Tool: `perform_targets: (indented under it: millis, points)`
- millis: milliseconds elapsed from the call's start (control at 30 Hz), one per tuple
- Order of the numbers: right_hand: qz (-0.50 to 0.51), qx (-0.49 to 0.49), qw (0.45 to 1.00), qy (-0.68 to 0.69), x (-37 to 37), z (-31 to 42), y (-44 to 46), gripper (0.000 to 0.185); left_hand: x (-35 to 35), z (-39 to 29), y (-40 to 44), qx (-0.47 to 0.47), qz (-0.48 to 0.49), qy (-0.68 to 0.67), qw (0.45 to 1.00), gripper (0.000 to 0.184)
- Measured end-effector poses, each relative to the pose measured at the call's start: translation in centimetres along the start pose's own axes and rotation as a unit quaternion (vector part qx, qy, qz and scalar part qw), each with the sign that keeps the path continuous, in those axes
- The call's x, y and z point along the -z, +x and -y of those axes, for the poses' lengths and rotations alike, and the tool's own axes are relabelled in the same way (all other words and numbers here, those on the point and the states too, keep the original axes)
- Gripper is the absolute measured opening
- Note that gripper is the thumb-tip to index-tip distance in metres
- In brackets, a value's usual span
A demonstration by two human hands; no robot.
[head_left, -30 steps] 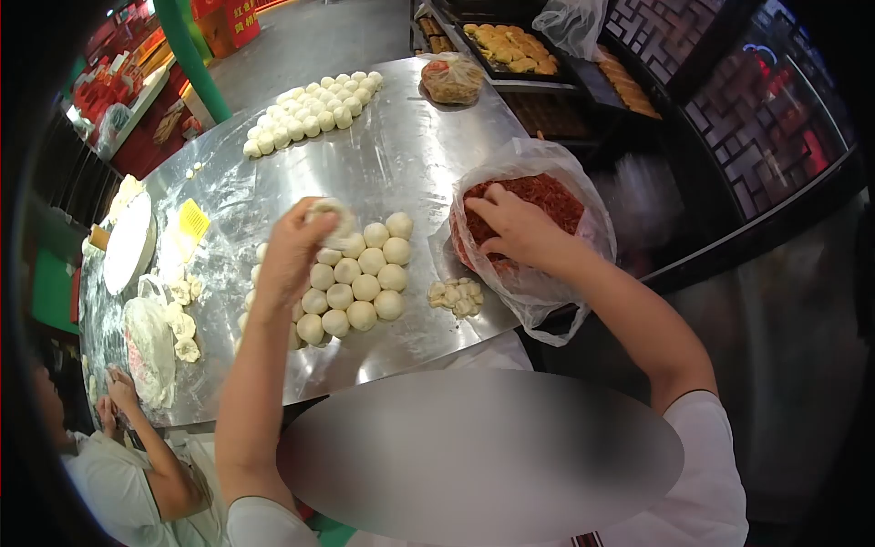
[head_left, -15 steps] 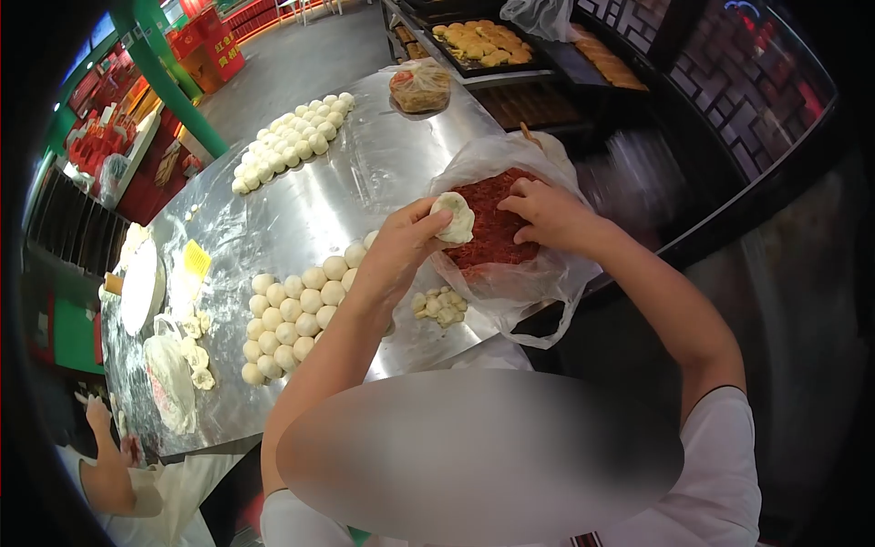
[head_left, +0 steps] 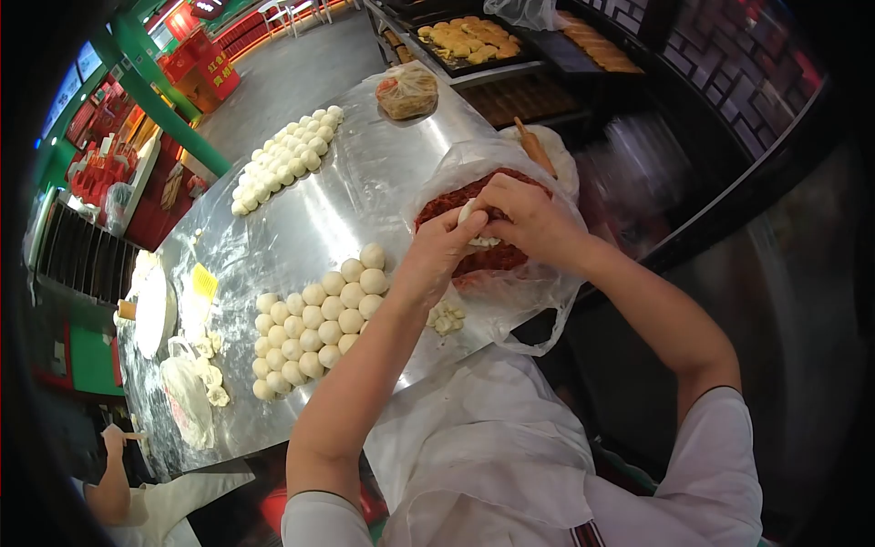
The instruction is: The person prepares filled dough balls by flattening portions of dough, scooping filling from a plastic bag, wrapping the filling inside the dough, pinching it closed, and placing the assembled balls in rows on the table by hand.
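My left hand [head_left: 439,248] grips a piece of white dough [head_left: 483,242], its fingers closed around the near-left side. From the other side my right hand [head_left: 527,214] meets it, fingertips pinched on the dough's upper edge. Fingers hide most of the dough. Both hands are above a reddish-brown shredded filling [head_left: 497,260], which sits in a clear plastic bag [head_left: 538,301] at the table's right edge. Rows of round dough balls [head_left: 312,317] lie left of my left forearm. Small pale dough lumps [head_left: 446,318] rest beside the bag.
More dough balls [head_left: 284,162] stand farther back on the metal table [head_left: 365,164]. A tied bag of food [head_left: 406,91] is at the far end. Beyond the filling lies a rolling pin [head_left: 536,150]. Trays of baked buns [head_left: 474,41] stand behind. Another person's arm [head_left: 111,488] shows at lower left.
My right hand has left the filling and moved left to the dough in my left hand. The flat dough is now gathered between both hands. The view has shifted slightly.
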State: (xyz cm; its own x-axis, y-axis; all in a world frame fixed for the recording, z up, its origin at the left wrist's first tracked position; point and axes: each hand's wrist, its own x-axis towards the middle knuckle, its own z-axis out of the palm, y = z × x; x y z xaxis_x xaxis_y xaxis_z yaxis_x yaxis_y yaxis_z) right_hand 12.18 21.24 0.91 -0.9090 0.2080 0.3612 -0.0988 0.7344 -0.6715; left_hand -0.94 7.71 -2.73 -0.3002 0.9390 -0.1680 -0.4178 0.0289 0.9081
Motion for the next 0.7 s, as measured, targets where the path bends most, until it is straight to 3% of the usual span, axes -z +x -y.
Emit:
perform_targets:
  millis: [167, 233, 267, 333, 367, 433, 567, 633, 700]
  points:
    - [-0.019, 0.020, 1.000, 0.000, 0.2, 0.7, -0.4, 0.025, 0.0, 0.3, 0.9, -0.035, -0.003, 0.052, 0.998, 0.035]
    - [-0.002, -0.075, 0.986, 0.149, 0.5, 1.3, -0.5, 0.021, 0.3, 0.0, 0.9, -0.047, -0.028, 0.054, 0.997, 0.027]
    - [-0.004, -0.072, 0.986, 0.148, 0.6, 0.8, -0.3, 0.021, 0.8, 0.1, 0.9, -0.049, -0.028, 0.055, 0.997, 0.027]
    - [-0.061, -0.010, 0.996, -0.067, 0.3, -1.2, -0.4, 0.020, 1.5, 0.2, 0.7, -0.048, -0.033, 0.057, 0.997, 0.020]
    - [-0.063, -0.008, 0.996, -0.068, 0.0, -1.8, -0.7, 0.020, 1.6, 0.2, 0.5, -0.050, -0.033, 0.059, 0.997, 0.020]
    - [0.165, -0.090, 0.943, -0.275, -0.5, -2.5, -1.2, 0.017, 1.3, 0.1, 0.1, -0.045, -0.071, 0.022, 0.996, 0.020]
    - [0.132, -0.032, 0.952, -0.274, -0.8, -2.6, -0.7, 0.014, 1.9, 0.4, -0.5, -0.032, -0.067, -0.016, 0.997, 0.024]
    - [-0.013, -0.029, 0.990, -0.138, -0.4, -1.9, -0.4, 0.015, 1.8, 0.5, -0.7, -0.028, -0.053, -0.110, 0.992, 0.029]
    - [-0.027, 0.001, 0.996, -0.091, -0.5, -1.1, 0.0, 0.017, 1.5, 0.1, -1.2, -0.022, -0.019, -0.117, 0.993, 0.032]
